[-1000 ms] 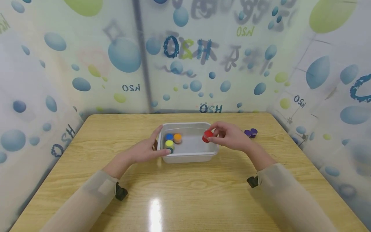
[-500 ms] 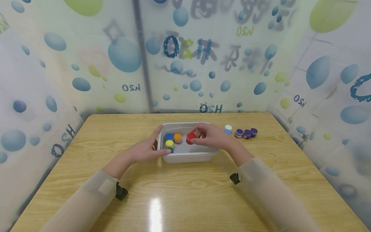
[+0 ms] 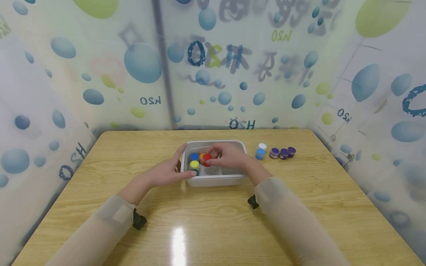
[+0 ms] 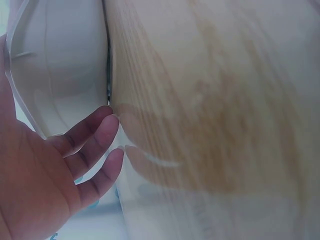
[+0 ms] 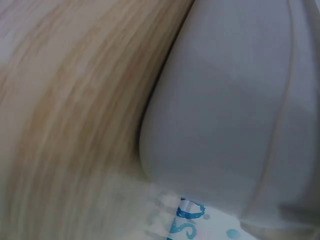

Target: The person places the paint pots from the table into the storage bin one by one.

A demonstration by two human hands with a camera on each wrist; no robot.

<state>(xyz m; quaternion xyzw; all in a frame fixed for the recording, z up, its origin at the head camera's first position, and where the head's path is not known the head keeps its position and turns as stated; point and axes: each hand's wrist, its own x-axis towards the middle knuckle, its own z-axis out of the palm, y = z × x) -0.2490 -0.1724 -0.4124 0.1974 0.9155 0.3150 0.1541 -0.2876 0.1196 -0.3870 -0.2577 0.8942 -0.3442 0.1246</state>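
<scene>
Inside the white plastic box [image 3: 217, 181], my right hand [image 3: 229, 155] pinches a small red-lidded paint pot [image 3: 207, 160] between thumb and fingers. The red pot overlaps an orange pot [image 3: 201, 156] beside it. A blue-lidded pot [image 3: 194, 157] and a yellow-lidded pot [image 3: 194, 165] stand at the box's left end, with a dark teal pot [image 3: 195, 172] partly under my left thumb. My left hand [image 3: 164, 172] holds that end, thumb over the near rim. In the left wrist view its other fingers [image 4: 100, 135] curve beside the outer wall. The right wrist view shows the box's outside, not the fingers.
Right of the box on the wooden table [image 3: 213, 221] stand a white-lidded pot [image 3: 262, 146], a light blue pot [image 3: 260, 154] and three purple-lidded pots [image 3: 283, 153]. Patterned walls [image 3: 213, 85] close off the back and both sides.
My right hand has moved left across the box with the red pot, up to the orange pot. The white and light blue pots have come into view behind it. The left hand has stayed put.
</scene>
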